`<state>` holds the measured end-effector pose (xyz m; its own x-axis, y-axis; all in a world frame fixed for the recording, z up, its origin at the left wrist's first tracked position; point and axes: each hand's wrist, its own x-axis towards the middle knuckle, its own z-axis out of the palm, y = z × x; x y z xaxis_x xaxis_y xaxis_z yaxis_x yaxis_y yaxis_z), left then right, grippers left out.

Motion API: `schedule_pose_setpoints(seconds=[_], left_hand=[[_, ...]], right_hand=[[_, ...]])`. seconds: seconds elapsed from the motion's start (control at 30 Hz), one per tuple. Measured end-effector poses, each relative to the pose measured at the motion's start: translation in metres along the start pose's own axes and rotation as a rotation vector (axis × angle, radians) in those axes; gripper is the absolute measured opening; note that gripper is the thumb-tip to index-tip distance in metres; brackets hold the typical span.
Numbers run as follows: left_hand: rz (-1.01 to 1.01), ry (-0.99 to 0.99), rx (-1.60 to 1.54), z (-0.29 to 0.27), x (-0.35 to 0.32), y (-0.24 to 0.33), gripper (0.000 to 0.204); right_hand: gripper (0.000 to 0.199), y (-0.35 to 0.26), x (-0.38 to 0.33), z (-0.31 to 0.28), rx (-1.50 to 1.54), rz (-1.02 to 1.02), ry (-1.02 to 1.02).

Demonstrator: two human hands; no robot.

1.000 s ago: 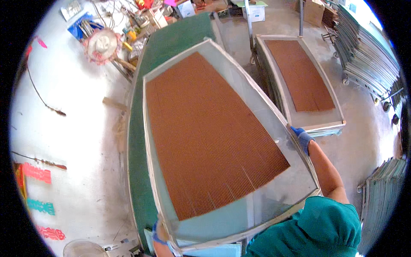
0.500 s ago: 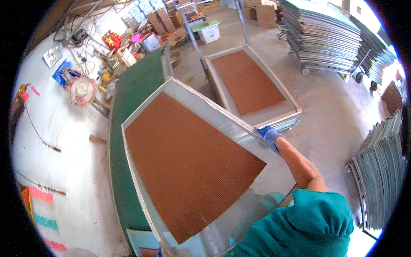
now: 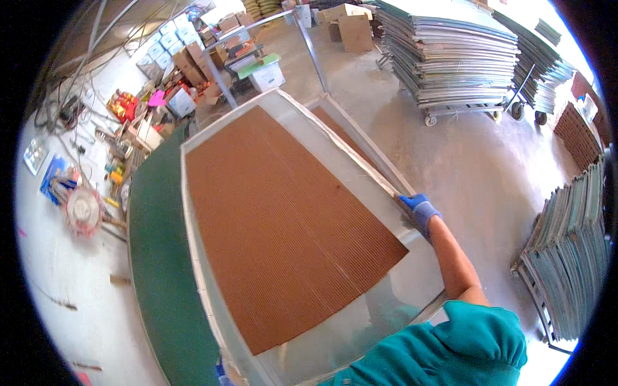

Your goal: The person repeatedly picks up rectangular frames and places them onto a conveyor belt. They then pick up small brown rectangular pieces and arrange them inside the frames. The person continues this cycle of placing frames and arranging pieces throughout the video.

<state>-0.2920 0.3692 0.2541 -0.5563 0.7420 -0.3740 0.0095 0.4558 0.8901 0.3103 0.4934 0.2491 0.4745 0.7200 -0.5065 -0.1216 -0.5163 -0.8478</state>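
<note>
A large pale-rimmed mesh frame (image 3: 394,293) is held out in front of me, tilted, with a brown finely ribbed sheet (image 3: 283,231) lying on its mesh. My right hand (image 3: 420,211), in a blue glove, is closed on the frame's right edge. At the lower left, my left hand (image 3: 223,374) grips the opposite edge; only a bit of its blue glove shows. Beyond and partly beneath it, a second frame (image 3: 380,149) bears another brown sheet (image 3: 344,134), mostly hidden by the one I hold.
A long green table (image 3: 154,257) runs along my left, beside a white wall with hanging tools. Stacked frames (image 3: 460,61) on a wheeled cart stand at the far right, and more frames (image 3: 566,257) lean in a rack nearer. Behind are a metal upright (image 3: 312,51) and cardboard boxes (image 3: 354,33).
The held frame has shifted away from the green table, to the right, and now covers most of the second frame. Both hands keep their hold. My view has turned as well.
</note>
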Motion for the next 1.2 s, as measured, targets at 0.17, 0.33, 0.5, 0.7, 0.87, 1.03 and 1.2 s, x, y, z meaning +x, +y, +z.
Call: schedule_pose_setpoints(seconds=[0.17,0.33,0.5,0.7,0.87,1.03,1.2], left_hand=[[0.116,-0.269,0.087,0.160,0.101,0.053,0.042],[-0.038,-0.477,0.033,0.309,0.162,0.094,0.044],[-0.279,-0.437,-0.127,0.389,0.195,0.089,0.048],[-0.381,-0.363,-0.001,0.410,0.221,-0.035,0.048],[-0.611,-0.394,-0.012,0.436,0.252,-0.175,0.049],[-0.771,-0.417,-0.146,0.467,0.260,-0.240,0.050],[-0.472,-0.537,0.262,0.429,0.228,-0.228,0.050]], right_hand=[[0.041,-0.068,0.138,-0.044,-0.055,0.058,0.082],[0.043,-0.114,0.273,-0.061,-0.317,0.115,0.246],[0.044,-0.113,0.358,-0.061,-0.340,0.112,0.216],[0.050,-0.018,0.418,-0.067,-0.470,0.197,0.203],[0.065,0.096,0.483,-0.062,-0.993,0.252,0.073],[0.073,0.164,0.497,-0.042,-0.952,0.273,0.145],[0.078,0.169,0.447,-0.044,-0.945,0.302,0.118]])
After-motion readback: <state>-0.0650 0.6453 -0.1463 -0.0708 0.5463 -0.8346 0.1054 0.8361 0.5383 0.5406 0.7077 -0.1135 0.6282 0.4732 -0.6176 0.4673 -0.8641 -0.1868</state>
